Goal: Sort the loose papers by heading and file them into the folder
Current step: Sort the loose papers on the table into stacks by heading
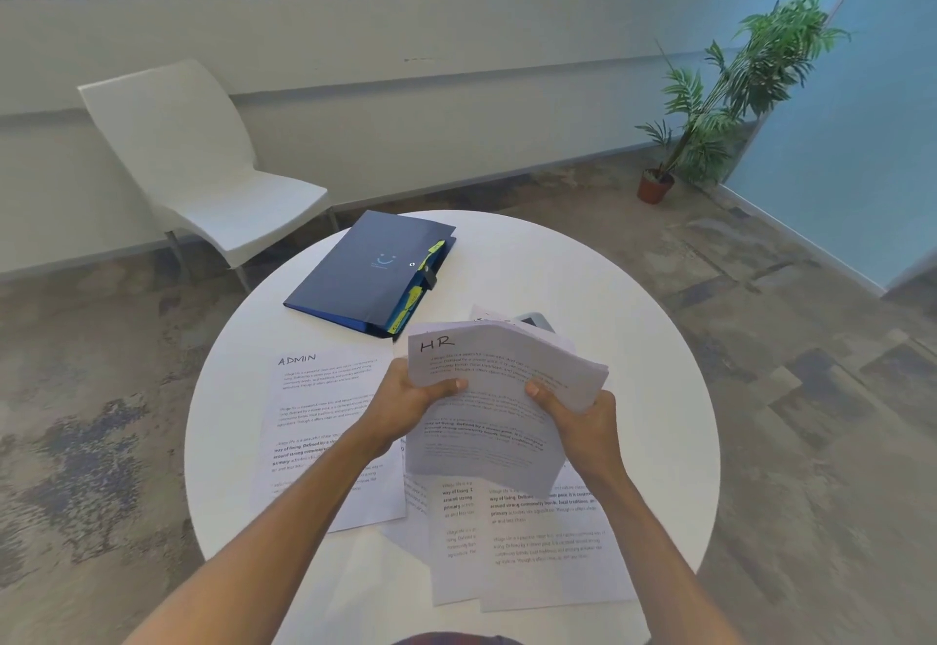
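Table (pixel 583 289) first, round and white, taking up everything under and around both hands. Out past the left hand (pixel 405 403) there's a white chair (pixel 203 162) on the floor, and way off beyond the right hand (pixel 583 416) a potted plant (pixel 735 86) by the wall. Just ahead of the hands, slightly to the left, sits the dark blue folder (pixel 365 269), closed, yellow tabs poking out its right edge. Flat on the table under the left forearm is the ADMIN sheet (pixel 324 421), and below the right hand a few more loose papers (pixel 537 543) overlap each other. Both hands are gripping one stack, the HR stack (pixel 497 391), lifted off the table, a thumb on top at each side, top page bowed up a bit.
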